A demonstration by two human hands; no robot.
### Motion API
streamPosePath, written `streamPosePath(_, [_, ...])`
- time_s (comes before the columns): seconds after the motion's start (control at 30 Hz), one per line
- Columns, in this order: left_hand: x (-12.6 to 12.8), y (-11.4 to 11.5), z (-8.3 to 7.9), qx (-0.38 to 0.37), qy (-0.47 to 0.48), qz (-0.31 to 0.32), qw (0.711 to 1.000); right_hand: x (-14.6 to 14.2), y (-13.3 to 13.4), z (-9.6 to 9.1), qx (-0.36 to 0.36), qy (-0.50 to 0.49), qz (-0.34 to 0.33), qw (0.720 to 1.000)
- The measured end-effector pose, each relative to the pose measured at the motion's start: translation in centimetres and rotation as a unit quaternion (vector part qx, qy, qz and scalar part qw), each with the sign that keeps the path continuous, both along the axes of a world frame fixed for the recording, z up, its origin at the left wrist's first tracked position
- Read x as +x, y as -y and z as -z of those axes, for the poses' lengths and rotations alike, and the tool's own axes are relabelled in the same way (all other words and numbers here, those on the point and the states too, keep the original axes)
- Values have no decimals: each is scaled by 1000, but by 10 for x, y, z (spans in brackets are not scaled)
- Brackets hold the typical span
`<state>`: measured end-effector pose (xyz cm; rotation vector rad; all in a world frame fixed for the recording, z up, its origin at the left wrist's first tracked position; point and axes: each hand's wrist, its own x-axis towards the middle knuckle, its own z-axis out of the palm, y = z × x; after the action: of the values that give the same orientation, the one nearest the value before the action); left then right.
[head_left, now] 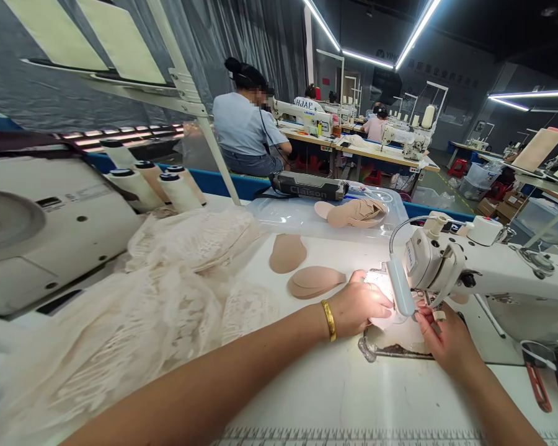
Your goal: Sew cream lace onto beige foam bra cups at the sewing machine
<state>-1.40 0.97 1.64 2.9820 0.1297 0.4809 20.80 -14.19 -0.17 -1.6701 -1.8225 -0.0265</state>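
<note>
A brightly lit white lace piece (379, 279) lies by the needle area of a white sewing machine (430, 263). My left hand (360, 306), with a gold bracelet (328, 320) on its wrist, is closed on the left part of this lace, fingers bent over it. On the other side of the machine head, my right hand (446, 337) is closed with thumb and fingers together near the presser foot. What its fingertips pinch is hidden by the machine's parts. A pale lamp (400, 288) partly covers the lace between the hands.
Beige cup pads (316, 282) lie left of my left hand, near a heap of cream lace (177, 310). Behind them, a clear plastic lid (279, 214) bears more pads (358, 212). A red-handled cutter (538, 387) is at right; a ruler (353, 437) edges the front. Co-workers sit beyond.
</note>
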Motion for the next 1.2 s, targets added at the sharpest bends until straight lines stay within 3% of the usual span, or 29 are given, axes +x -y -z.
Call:
streamPosePath(0.27, [-3,3,4,26,2,-24,999,0,1,1,-16,9,-23,1000])
streamPosePath(0.57, [-9,25,0,61,38,2,997,-12,5,-13,-97,92,-188,973])
streamPosePath(0.83, [-5,35,-1,90,20,-18,996,-13,3,-7,-91,105,-151,979])
streamPosePath(1.2, [16,8,12,80,22,-56,995,-8,-7,9,-55,137,-56,988])
